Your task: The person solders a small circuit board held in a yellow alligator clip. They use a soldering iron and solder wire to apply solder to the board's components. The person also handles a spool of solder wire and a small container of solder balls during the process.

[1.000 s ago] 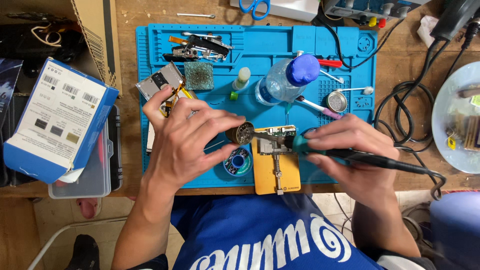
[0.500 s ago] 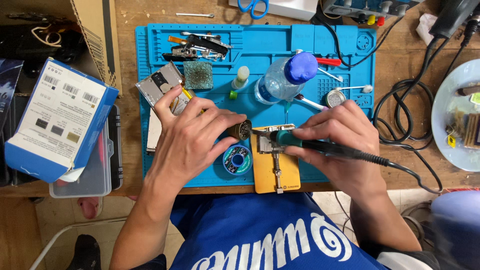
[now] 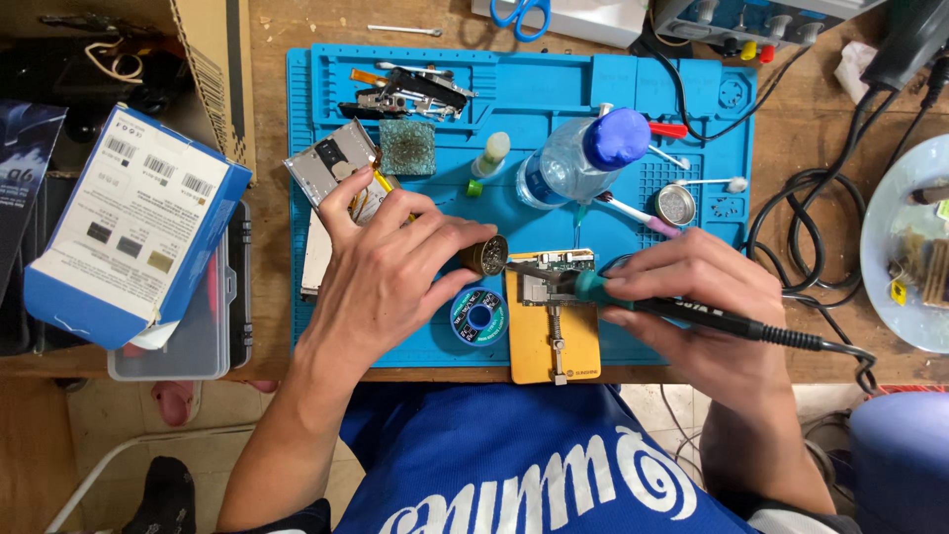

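My left fingers grip the brass tip-cleaner tin; my right hand pinches the soldering iron, tip wiping there, beside the clamped circuit board. Next, a steady return to the joint.

matt blue rubbery mat, wooden bench

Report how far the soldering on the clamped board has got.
Set up: the small circuit board is clamped in the yellow holder on the blue mat. In hand: the right hand holds the soldering iron at the board; the left hand holds a round brass tin beside it. Finished joints are too small to judge.
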